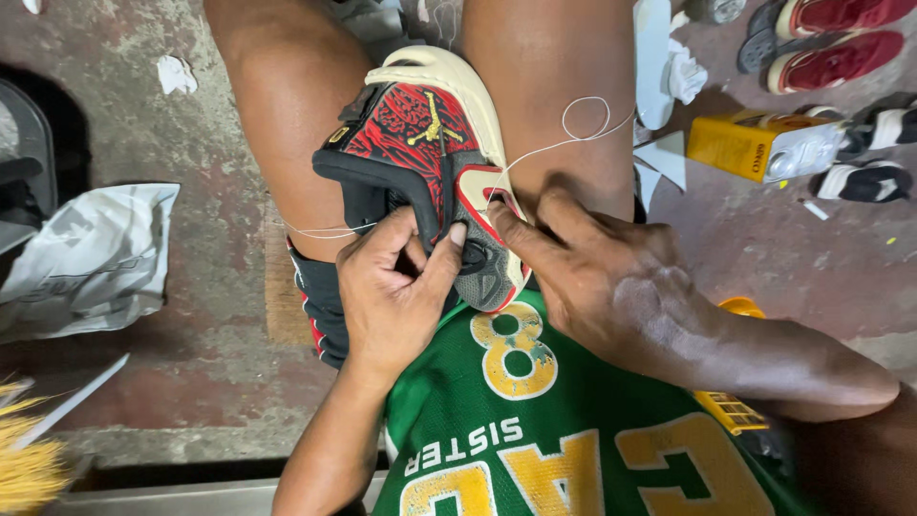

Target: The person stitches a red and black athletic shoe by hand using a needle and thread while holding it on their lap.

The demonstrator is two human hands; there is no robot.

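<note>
A red and black high-top sneaker [420, 143] with a cream sole lies wedged between my knees, heel toward me. My left hand [396, 287] grips the black collar of the shoe, thumb pressed on its side. My right hand [611, 277] pinches the shoe's edge near the sole with thumb and forefinger. A thin white thread [573, 134] loops from that spot up over my right thigh, and another strand trails across my left thigh. Whether a needle sits between my right fingers is hidden.
A crumpled grey plastic bag [86, 258] lies on the concrete floor at left. A yellow bottle [759, 145] lies on its side at right, with red shoes [831, 43] and black-and-white shoes [869, 153] beyond it. Straw bristles [24, 459] show bottom left.
</note>
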